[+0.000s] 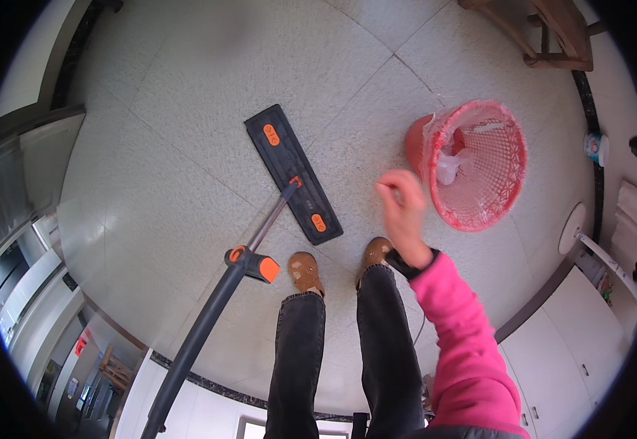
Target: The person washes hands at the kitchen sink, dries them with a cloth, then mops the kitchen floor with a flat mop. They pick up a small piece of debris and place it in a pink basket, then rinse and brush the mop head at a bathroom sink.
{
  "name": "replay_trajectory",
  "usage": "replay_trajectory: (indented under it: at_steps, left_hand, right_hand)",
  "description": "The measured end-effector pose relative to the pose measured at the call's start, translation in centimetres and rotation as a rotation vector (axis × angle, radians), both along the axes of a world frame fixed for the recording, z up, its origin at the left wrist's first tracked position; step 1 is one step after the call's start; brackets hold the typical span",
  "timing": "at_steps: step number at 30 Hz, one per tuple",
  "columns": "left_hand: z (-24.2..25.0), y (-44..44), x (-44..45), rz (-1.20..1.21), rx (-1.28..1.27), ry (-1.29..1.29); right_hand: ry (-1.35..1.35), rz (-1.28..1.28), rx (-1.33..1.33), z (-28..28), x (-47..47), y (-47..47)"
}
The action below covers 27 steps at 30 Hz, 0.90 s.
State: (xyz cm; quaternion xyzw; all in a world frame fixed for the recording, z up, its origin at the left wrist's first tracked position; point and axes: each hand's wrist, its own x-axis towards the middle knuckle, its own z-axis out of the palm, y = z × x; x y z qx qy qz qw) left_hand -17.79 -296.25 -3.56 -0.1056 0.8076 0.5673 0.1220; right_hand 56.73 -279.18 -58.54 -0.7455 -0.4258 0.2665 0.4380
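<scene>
My right hand [402, 211], in a pink sleeve, hangs beside a red openwork plastic wastebasket [480, 203] without visibly touching it. Thumb and forefinger are curled tip to tip; blur hides whether something tiny is pinched there. A clear plastic liner [439, 123] covers the basket's rim, and a crumpled white plastic bag [448, 167] lies inside. Out of view is my left hand. Before me, a flat mop's dark head [302, 189] with orange tabs rests on the floor. Its pole [203, 324] slants toward the lower left, with an orange-and-black fitting [255, 266]; the upper end is cut off.
My brown shoes [304, 271] stand on the grey tiled floor [186, 120] close to the mop head. At the upper right is a wooden chair [557, 44]. A white round-based stand [573, 228] and white cabinets [562, 340] line the right side; a glass-panelled door [38, 164] is at left.
</scene>
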Motion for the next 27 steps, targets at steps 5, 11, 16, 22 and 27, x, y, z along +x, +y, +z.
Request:
replay_trajectory:
  at_steps: [5,11,16,22,27]
  left_hand:
    - [-1.0,-0.3,-1.3,0.022,-0.050,0.014]
    - [-3.5,-0.2,-1.8,0.012,-0.009,-0.056]
    - [-4.0,-1.0,-2.6,0.022,0.047,-0.111]
    - [-2.3,-2.4,-4.5,0.066,0.113,-0.198]
    - [-0.9,-3.3,-4.2,0.019,0.207,-0.304]
  right_hand:
    - [-0.268,-0.194,0.008,7.0,8.7,-4.0]
    - [-0.391,-0.214,-0.269,4.2,14.3,-5.5]
    - [-0.510,-0.131,-0.503,4.2,15.7,-6.2]
    - [-0.596,-0.034,-0.341,4.5,14.0,-4.9]
    - [-0.453,0.014,-0.064,5.0,7.6,-3.9]
